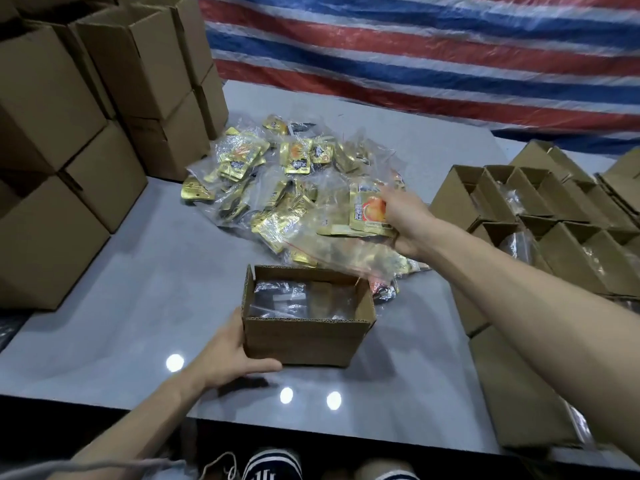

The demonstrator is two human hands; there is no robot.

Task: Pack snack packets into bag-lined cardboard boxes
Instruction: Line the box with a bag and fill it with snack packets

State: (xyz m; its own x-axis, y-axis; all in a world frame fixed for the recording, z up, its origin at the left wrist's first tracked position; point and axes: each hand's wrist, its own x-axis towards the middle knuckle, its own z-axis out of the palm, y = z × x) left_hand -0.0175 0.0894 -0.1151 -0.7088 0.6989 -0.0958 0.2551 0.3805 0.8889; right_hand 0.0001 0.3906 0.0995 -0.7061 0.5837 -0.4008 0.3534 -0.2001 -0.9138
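While left hand (225,355) grips box (304,341) | right hand (410,223): fingers (389,202) pinch snack packet (365,211) over pile (277,174)

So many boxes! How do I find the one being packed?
Look at the grey table, just in front of the pile of gold snack packets. One small open box stands there alone, clear plastic inside. Unlike the stacks at the left and the rows at the right, it is the one the left hand holds.

Gold, orange-printed packets (369,211), brown cardboard boxes (304,336), grey table (145,271), and seemingly red-blue-white striped tarp (433,53).
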